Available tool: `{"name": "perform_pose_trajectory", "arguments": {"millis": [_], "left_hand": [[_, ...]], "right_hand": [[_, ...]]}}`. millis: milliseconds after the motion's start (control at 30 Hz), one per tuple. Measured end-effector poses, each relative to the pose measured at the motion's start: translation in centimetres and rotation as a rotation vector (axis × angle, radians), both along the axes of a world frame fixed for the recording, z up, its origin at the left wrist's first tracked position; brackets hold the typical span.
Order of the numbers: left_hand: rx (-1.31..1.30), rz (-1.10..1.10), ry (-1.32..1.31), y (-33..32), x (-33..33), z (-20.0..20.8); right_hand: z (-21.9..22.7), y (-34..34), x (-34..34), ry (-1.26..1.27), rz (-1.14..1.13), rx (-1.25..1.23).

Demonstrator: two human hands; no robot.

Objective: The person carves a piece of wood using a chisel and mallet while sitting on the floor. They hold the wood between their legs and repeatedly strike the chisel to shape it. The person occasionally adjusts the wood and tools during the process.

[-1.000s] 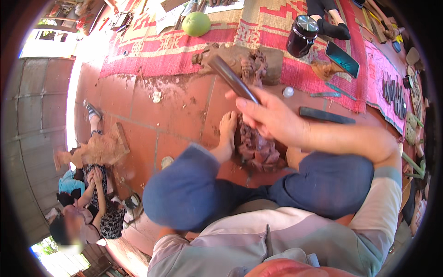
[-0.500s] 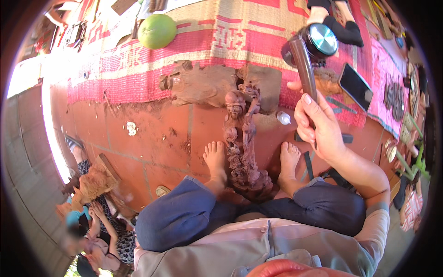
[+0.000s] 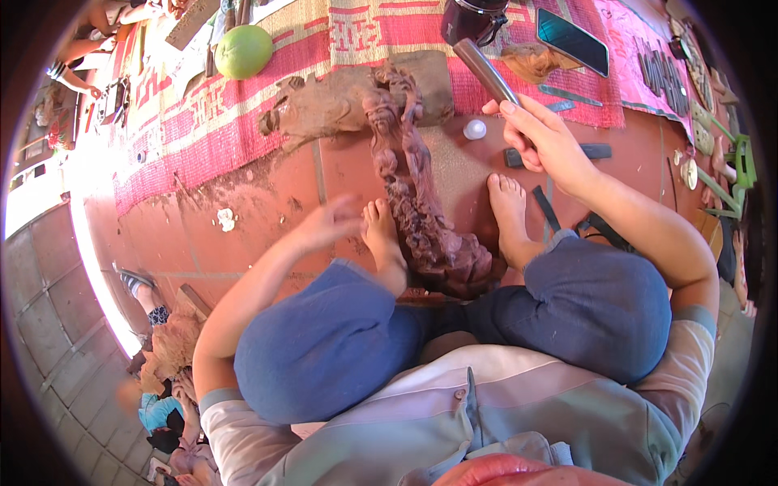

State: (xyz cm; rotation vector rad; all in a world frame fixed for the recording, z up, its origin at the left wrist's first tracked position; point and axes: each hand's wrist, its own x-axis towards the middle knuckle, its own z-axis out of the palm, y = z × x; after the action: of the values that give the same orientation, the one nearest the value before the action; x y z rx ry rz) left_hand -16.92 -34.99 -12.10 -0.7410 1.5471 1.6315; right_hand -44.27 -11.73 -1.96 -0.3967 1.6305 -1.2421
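Observation:
My right hand [image 3: 549, 144] is closed round the lower end of a dark wooden club [image 3: 481, 68], which points up and to the left above the floor. My left hand [image 3: 326, 223] is just left of my left foot; its fingers are smeared by motion. Between my feet lies a reddish-brown carved wooden figure [image 3: 427, 223] with a bearded head, its wide base toward me. The head end rests on a rough log [image 3: 324, 105]. To the figure's right stands a small whitish, round-topped object [image 3: 475, 130].
A patterned red mat [image 3: 308, 40] holds a green round fruit [image 3: 243, 52], a dark jar [image 3: 473, 19], a phone [image 3: 572, 42] and a wood piece [image 3: 535, 61]. Several slim dark tools [image 3: 663, 77] lie at right. A dark bar [image 3: 596, 151] sits on the tiles. Other people work at far left.
My left arm has come into view, reaching toward the figure. My right hand has shifted left with the club. The view has tilted, and the figure appears leaned further left.

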Motion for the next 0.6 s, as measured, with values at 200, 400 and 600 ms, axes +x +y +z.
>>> {"name": "perform_pose_trajectory", "arguments": {"millis": [200, 400, 600], "left_hand": [[0.073, 0.285, 0.218, 1.5, -2.5, -4.7], [0.601, 0.59, 0.307, 5.1, -2.0, -9.0], [0.763, 0.842, 0.428, 7.9, -1.0, -12.4]], "right_hand": [[-4.5, 0.6, 2.2, -0.052, 0.047, 0.123], [-8.1, 1.8, 3.9, -0.103, 0.14, -0.01], [-9.5, -0.9, 5.3, -0.286, 0.369, 0.096]]}}
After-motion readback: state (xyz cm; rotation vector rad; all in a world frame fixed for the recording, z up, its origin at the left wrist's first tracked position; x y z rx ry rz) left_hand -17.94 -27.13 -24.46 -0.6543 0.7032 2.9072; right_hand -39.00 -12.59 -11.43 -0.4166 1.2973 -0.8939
